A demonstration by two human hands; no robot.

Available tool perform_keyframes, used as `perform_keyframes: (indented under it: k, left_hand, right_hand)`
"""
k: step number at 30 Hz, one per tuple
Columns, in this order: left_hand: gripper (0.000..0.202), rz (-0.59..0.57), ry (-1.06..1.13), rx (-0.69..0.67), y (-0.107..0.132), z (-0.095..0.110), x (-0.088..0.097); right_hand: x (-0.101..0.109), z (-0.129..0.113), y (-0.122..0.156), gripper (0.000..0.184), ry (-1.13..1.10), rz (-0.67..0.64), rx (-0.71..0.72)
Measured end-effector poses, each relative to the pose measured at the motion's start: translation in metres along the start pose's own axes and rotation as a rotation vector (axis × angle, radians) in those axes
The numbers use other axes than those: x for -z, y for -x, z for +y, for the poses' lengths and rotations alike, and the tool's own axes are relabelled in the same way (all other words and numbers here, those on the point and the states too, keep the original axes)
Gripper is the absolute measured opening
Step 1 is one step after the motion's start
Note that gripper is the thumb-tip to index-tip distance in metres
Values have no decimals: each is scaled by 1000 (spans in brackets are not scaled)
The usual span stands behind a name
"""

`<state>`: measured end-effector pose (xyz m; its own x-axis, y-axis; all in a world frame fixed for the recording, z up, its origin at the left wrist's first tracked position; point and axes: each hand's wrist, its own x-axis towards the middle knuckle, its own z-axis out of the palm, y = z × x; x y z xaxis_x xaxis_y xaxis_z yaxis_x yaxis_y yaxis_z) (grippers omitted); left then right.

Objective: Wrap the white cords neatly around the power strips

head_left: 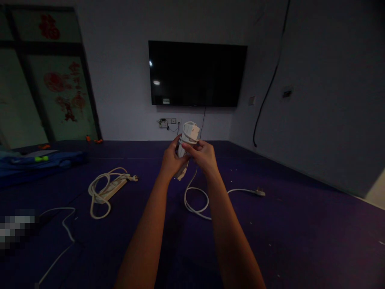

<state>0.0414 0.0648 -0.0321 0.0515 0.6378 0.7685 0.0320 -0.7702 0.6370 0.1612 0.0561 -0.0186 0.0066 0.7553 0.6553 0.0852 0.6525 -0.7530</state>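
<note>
My left hand (172,161) is closed around a white power strip (191,130), which I hold up tilted in front of me. Several loops of its white cord (195,209) are wound about the strip's upper part. At those loops, the fingers of my right hand (203,154) are closed on the cord, pressed against the strip. From there the loose cord drops to the dark purple surface, curls in a ring, and runs right to its plug (260,192). The lower end of the strip shows below my left hand.
A second power strip (116,188) with its cord coiled over it lies to the left. Further left are a thin white cable (66,225), a blurred-out object and blue cloth (45,162). A television (197,74) hangs on the far wall; a dark cable (267,96) hangs at right.
</note>
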Motion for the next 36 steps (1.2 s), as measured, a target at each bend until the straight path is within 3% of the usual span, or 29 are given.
perform_keyframes:
  k: [4,8,11,15,18,24,32,36]
  left_hand:
    - [66,20,106,174,-2,11,12]
    - [50,25,281,298,0,17,27]
    - [47,36,354,383,2,19,41]
    - [39,53,441,436,4,22,55]
    - [38,-1,487,481,4,24,53]
    - [33,-48,536,526,4,24,48]
    - [38,-87,535,501,4,20,46]
    - [40,-54,601,474,4,23,37]
  right_hand:
    - [5,-13,6,56,-72,-110,-74]
    - [7,-16,8,68,-46,-209,-49]
    - [12,-9,5,67,37,-123,-26]
    - [24,4,0,45,126,73,55]
    - [28,9,-1,39,145,126,122]
    - [30,9,3,39,198,19,162]
    - [30,13,-2,49,285,229,172]
    - [24,12,-3,52,246,167,185]
